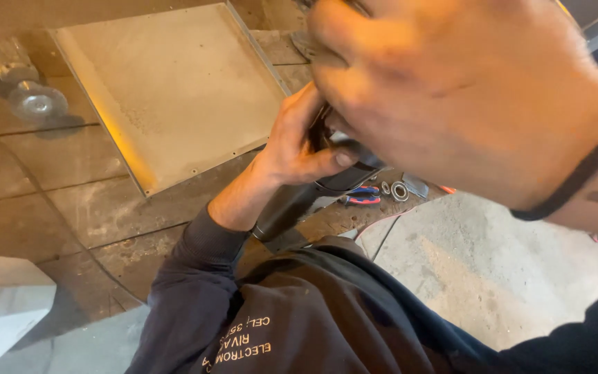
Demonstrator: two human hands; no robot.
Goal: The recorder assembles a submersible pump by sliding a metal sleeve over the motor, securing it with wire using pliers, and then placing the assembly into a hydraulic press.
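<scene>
Fingers [313, 156] of the left hand [299, 138] wrap a dark tube-shaped part [292, 204] at picture centre. The right hand [465, 97], at two o'clock, hides its own grip. Pliers [361, 197] lie just beyond on the bench [50, 187].

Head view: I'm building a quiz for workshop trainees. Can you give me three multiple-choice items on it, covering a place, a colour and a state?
1. Where does the metal plate lie?
A. on the wooden bench
B. on the concrete floor
C. on the person's lap

2. What colour are the pliers' handles?
A. yellow
B. red and blue
C. green

3. How is the left hand?
A. flat on the plate
B. hanging free
C. closed round a dark cylinder

Answers:
1 A: the metal plate rests flat on the wooden bench.
2 B: the pliers show red and blue grips.
3 C: the left hand wraps round the dark cylinder.
</scene>
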